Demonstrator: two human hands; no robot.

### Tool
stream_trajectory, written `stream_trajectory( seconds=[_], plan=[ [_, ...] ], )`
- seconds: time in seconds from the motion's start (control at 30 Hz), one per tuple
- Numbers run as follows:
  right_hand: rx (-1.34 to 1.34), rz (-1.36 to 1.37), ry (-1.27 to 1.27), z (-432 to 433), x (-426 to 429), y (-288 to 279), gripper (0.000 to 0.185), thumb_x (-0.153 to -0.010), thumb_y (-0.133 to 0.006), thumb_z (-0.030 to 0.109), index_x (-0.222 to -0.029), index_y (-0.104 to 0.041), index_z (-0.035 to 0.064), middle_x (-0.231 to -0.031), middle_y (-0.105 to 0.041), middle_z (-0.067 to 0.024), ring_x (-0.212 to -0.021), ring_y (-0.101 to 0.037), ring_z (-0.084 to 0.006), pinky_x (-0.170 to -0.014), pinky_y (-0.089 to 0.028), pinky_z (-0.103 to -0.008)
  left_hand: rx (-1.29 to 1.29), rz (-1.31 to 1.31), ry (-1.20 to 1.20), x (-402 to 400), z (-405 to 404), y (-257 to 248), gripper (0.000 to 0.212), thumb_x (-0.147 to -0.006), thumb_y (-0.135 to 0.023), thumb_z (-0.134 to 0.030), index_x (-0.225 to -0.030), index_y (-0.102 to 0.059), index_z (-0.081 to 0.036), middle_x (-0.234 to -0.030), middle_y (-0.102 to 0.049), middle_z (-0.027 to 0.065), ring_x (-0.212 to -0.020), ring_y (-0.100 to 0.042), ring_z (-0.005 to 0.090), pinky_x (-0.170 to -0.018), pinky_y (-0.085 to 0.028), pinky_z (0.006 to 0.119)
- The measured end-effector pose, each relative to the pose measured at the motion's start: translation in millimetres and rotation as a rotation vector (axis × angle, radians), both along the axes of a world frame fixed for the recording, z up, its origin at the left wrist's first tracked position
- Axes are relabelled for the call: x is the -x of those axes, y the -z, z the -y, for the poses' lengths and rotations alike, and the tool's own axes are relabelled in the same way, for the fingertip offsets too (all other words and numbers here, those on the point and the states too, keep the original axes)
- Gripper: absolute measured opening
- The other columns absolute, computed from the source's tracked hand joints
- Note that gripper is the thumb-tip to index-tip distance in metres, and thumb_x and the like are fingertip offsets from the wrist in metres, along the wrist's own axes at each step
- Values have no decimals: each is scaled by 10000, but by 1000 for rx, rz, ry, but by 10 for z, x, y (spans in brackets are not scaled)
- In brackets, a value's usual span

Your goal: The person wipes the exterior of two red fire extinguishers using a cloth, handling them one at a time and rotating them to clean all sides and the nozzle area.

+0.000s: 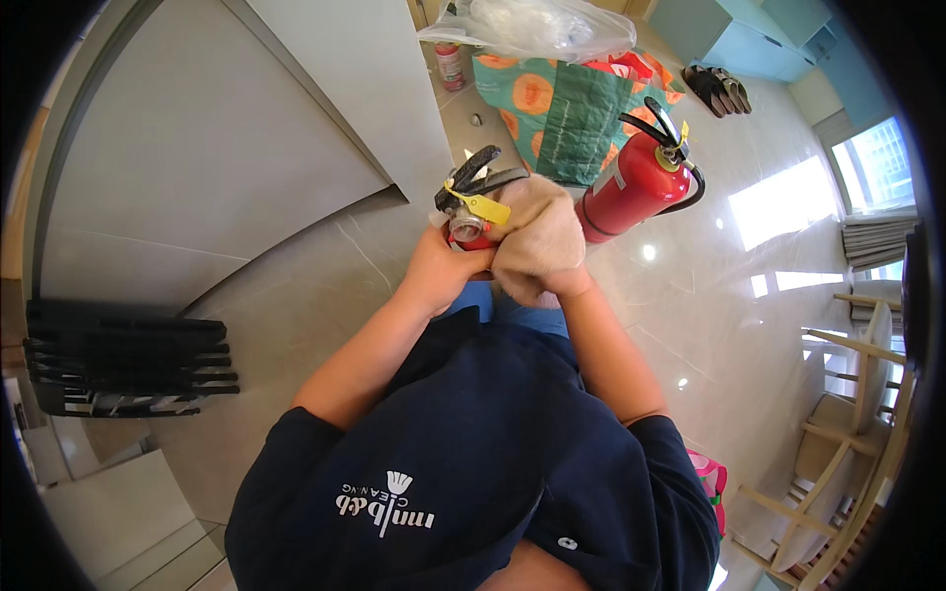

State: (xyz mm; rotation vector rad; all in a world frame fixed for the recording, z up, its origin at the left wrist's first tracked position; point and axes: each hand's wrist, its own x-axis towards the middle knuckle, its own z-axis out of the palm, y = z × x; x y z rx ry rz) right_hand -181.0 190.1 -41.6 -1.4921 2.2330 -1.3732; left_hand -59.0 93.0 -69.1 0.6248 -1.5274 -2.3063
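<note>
Just in front of my body, my left hand (437,267) grips a small red fire extinguisher (473,242) below its head. A black lever handle (473,173) and a yellow tag (484,208) show at its top; most of the cylinder is hidden. My right hand (570,281) is wrapped in a beige cloth (543,233), held against the extinguisher's right side; the cloth covers its fingers. Beyond the right hand, a larger red fire extinguisher (628,188) with a black hose stands on the floor, apart from both hands.
Behind stands a green bag with orange fruit prints (584,118), topped by a clear plastic bag (539,26). A small red can (449,66) is beside it. A grey cabinet (207,148) and black folded rack (126,362) flank the left; wooden chairs (835,443) stand right, sandals (717,90) far right.
</note>
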Motion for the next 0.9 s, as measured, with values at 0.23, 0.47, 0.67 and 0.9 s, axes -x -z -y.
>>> stream_trajectory(
  seconds=[0.23,0.47,0.67,0.9],
  plan=[
    [77,-254,-69,-108,147,199,266,-617,-642,147,-868,-622,59,-831,-593,-112,-824,-557,-338,-717,-457,-386,292,217,107,70,17,-106,595,-683,-804,-175,-1145,-464,-19,-1018,-600,109,-808,-634,190,-555,-553,285],
    [296,727,-112,81,-28,214,340,-629,-680,70,-956,-598,28,-825,-608,-101,-840,-605,-275,-761,-472,-328,243,186,39,246,65,-79,622,-647,-780,-66,-1184,-475,15,-1019,-592,92,-893,-598,164,-730,-521,294],
    [-29,70,352,25,-36,145,563,-585,-777,201,-1086,-569,54,-1125,-542,-129,-1019,-563,-239,-869,-454,-304,448,108,179,218,127,-120,813,-663,-698,48,-1372,-308,-23,-1244,-490,152,-1145,-492,245,-898,-472,340],
    [-159,92,315,7,132,-110,609,-627,-754,223,-1145,-504,23,-1151,-512,-156,-1056,-534,-254,-895,-440,-315,197,80,138,95,-4,-136,785,-742,-584,121,-1410,-208,-53,-1231,-441,145,-1078,-539,262,-845,-512,324]
  ],
)
